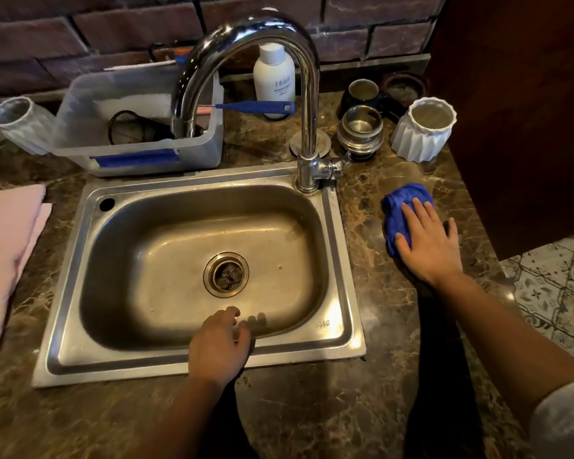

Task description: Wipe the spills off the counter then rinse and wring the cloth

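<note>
While the right hand (428, 243) lay flat on the blue cloth (400, 210), its fingers were straight and spread, pressing the cloth down on the brown marble counter (312, 409) to the right of the sink (342, 246). The cloth was bunched up, and most of it showed beyond the fingertips and to the left of the thumb, while the palm covered its near right part. The left hand (219, 346) rested on the sink's front rim, its fingers loosely bent over the edge into the basin and holding nothing.

Beyond the cloth, toward the wall, stood a white ribbed cup (423, 130), and just to its left a small stack of metal bowls (360, 130). Behind those were a dark mug (362, 92) and a dark pot (403, 87). The chrome tap (307, 127) rose from the sink's back right corner and arched leftward over the basin. A white bottle (274, 77) stood behind the tap. A clear plastic tub (140, 127) sat behind the sink, with a blue brush (256, 106) resting across its right edge. A second white ribbed cup (17, 122) leaned tilted at the far left. A folded pink cloth (4, 253) lay on the counter left of the sink.
</note>
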A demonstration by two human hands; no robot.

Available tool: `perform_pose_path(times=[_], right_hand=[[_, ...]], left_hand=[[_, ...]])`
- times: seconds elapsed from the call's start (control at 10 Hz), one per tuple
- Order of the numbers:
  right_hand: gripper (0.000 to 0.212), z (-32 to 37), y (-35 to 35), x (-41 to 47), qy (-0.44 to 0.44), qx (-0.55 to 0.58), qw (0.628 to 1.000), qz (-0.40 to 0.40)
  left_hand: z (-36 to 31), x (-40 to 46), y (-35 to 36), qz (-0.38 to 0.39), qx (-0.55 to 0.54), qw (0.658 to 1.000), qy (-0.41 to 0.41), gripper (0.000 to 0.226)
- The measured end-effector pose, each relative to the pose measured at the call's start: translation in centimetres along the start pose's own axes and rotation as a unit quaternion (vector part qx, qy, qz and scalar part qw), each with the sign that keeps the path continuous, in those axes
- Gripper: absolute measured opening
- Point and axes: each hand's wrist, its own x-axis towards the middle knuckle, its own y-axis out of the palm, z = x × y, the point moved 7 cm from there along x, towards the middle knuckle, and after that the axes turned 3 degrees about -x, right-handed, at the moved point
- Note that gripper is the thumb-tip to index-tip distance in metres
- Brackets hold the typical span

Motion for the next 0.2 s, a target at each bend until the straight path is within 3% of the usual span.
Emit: perform_pose_path(times=[0.1, 0.2], right_hand=[[0.059, 0.2, -0.2, 0.0, 0.002, -0.015, 1.0, -0.003], [0.049, 0.8, -1.6, -0.5, 0.021, 0.01, 0.998, -0.067]], left_hand=[[0.0, 0.0, -0.1, 0.006, 0.009, 1.0, 0.004, 0.035], [-0.3, 0.0, -0.2, 0.003, 0.03, 0.999, 0.023, 0.035]])
